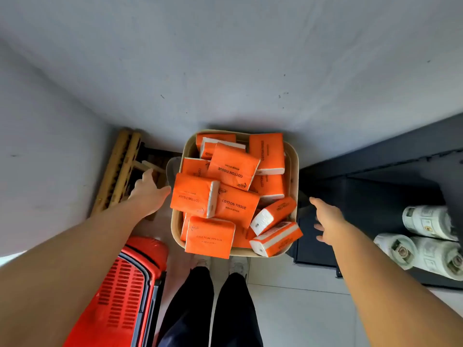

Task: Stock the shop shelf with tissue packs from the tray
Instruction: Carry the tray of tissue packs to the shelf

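A beige tray stands on the floor against the wall, heaped with several orange tissue packs marked COTTON TISSUE. One pack hangs over the tray's near right corner. My left hand reaches out beside the tray's left side, fingers spread, holding nothing, its thumb close to a pack. My right hand is held out to the right of the tray, fingers straight and spread, apart from the tray. The dark shop shelf lies at the right.
A red plastic basket stands at the lower left. A wooden rack leans against the wall left of the tray. White paper rolls lie on the dark shelf at the right. My legs and shoes are below the tray.
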Demonstrator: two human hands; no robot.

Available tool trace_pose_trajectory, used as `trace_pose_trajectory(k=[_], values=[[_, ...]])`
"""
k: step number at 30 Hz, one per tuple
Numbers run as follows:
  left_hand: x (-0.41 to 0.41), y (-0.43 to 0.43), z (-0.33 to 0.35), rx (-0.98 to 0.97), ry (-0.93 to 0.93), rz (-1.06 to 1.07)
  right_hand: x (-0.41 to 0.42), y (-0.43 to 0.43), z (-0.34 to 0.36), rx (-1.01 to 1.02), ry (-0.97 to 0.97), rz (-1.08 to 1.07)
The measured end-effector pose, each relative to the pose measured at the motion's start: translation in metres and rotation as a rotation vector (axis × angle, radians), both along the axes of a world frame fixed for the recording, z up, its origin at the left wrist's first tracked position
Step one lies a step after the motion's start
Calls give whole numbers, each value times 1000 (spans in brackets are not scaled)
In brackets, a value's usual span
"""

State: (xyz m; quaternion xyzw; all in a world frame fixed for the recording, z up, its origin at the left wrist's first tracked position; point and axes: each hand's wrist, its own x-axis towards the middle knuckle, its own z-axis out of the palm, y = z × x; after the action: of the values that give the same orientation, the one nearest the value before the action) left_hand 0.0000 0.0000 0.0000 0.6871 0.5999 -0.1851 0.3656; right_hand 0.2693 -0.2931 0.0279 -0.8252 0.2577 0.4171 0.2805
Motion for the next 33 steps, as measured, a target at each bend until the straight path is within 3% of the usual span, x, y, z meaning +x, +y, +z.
trace_pose_trajectory(k=[5,8,14,18,22,28,33], values=[[14,-2,-5,-272,-228,252,-2,1,-5,329,19,-241],[22,-4,-7,-393,-322,379,-3,1,-10,338,-46,-388],[28,2,-15,-187,-346,502,-8,1,-13,385,37,-609],[28,3,-26,-280,-282,524,-12,-2,-22,433,47,-567],[37,-2,-28,-321,-306,733,-14,-3,-28,374,-6,-502],[53,-8,-24,-292,-343,826,-14,-2,-34,255,-36,-361],[40,8,-31,-281,-390,1030,-14,4,-41,180,-108,-264]])
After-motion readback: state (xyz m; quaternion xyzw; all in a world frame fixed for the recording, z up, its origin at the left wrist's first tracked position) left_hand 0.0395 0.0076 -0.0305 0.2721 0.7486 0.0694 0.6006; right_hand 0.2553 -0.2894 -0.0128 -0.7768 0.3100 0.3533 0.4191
